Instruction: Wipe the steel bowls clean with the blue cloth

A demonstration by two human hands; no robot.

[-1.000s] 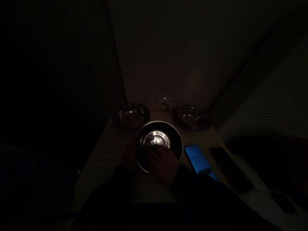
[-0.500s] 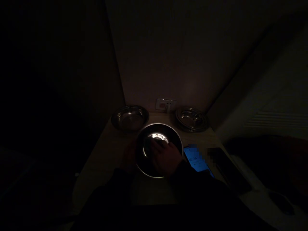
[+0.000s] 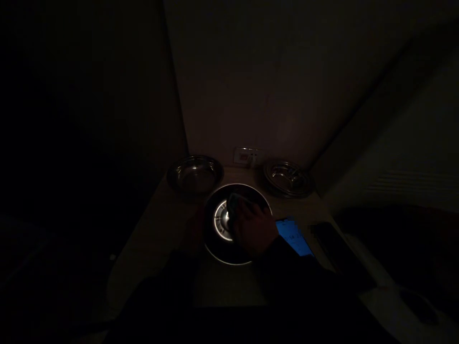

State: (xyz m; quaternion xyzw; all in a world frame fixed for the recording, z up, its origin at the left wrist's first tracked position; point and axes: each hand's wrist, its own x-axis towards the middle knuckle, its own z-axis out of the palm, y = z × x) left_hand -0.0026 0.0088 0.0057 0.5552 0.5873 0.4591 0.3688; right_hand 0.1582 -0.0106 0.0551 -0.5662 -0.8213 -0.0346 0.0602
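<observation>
The scene is very dark. A steel bowl sits in the middle of a small pale table. My right hand is inside the bowl, with its fingers curled over a small greyish pad pressed against the far inner wall. My left hand is dim and lies against the bowl's left rim, where it seems to grip it. Dark sleeves cover both arms.
Two more steel dishes stand at the back: one on the left, one or a stack on the right. A wall socket is between them. A lit phone and a dark flat device lie to the right of the bowl.
My right hand has moved from the near side of the bowl to its far side, with the pad under the fingers. The bowl has shifted slightly; my left hand stays at the rim.
</observation>
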